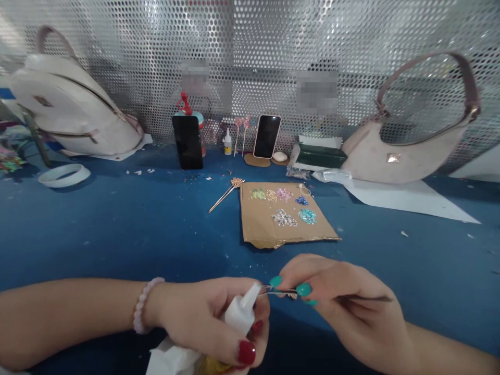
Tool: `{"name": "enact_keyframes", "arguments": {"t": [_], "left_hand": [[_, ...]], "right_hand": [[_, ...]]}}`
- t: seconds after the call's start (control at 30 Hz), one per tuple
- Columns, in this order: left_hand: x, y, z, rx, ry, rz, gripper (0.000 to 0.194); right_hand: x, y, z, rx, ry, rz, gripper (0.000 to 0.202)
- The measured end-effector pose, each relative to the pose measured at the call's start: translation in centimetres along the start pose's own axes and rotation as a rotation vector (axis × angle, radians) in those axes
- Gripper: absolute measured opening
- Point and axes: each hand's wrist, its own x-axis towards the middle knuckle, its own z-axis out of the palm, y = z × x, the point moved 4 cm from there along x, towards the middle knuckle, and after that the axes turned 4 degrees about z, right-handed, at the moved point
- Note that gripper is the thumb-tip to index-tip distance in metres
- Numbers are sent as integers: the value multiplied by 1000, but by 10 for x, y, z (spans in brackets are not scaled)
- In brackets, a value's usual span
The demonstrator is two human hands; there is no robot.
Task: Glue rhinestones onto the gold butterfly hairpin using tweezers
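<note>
My left hand (211, 312) is closed around a white glue bottle (239, 315), its narrow nozzle tilted up and to the right. A crumpled white tissue (172, 359) shows beneath that hand, and a bit of yellow shows low on the bottle. My right hand (347, 302) pinches a pair of slim metal tweezers (287, 291), whose tips reach left close to the nozzle; whether they touch it I cannot tell. A small pinkish piece is partly visible beside the tweezers. Beyond the hands, a cardboard sheet (258, 226) bears piles of coloured rhinestones (284, 217).
A gold hair stick (222, 200) lies left of the cardboard. Behind stand a black phone (188, 141), a small glue bottle (227, 142), and another phone (267, 136). A pale backpack (78, 109) and a handbag (414, 151) flank them. A tape roll (64, 175) lies left.
</note>
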Motion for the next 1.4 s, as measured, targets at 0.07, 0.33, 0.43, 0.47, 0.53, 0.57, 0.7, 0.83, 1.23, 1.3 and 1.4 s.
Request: {"name": "enact_keyframes", "arguments": {"t": [0.07,0.33,0.43,0.47,0.53,0.57,0.7,0.83,1.23,1.3,1.4], "left_hand": [[0,0,0,-6,-11,-10,33],[1,0,-1,-76,-59,-8,25],[1,-1,-1,-101,-64,-14,25],[1,-1,-1,-102,-64,-19,25],[1,-1,-2,-98,-70,-25,25],[1,-1,-2,-100,-76,-27,24],[2,1,-1,-122,-95,-17,23],[3,3,0,-103,-91,-10,22],[4,6,-2,-100,-74,-4,22],[4,5,-2,-111,-54,0,24],[4,3,-3,-107,-58,8,23]], "right_hand": [[0,2,0,24,2,11,42],[5,10,5,337,92,219,20],[6,15,5,448,104,325,13],[6,17,6,484,102,363,11],[6,21,7,552,100,429,9],[6,23,7,582,99,455,8],[6,28,10,686,99,531,5],[6,29,13,757,126,594,5],[7,14,2,339,166,351,7],[7,8,1,201,162,259,16],[5,2,1,53,158,164,27]]}}
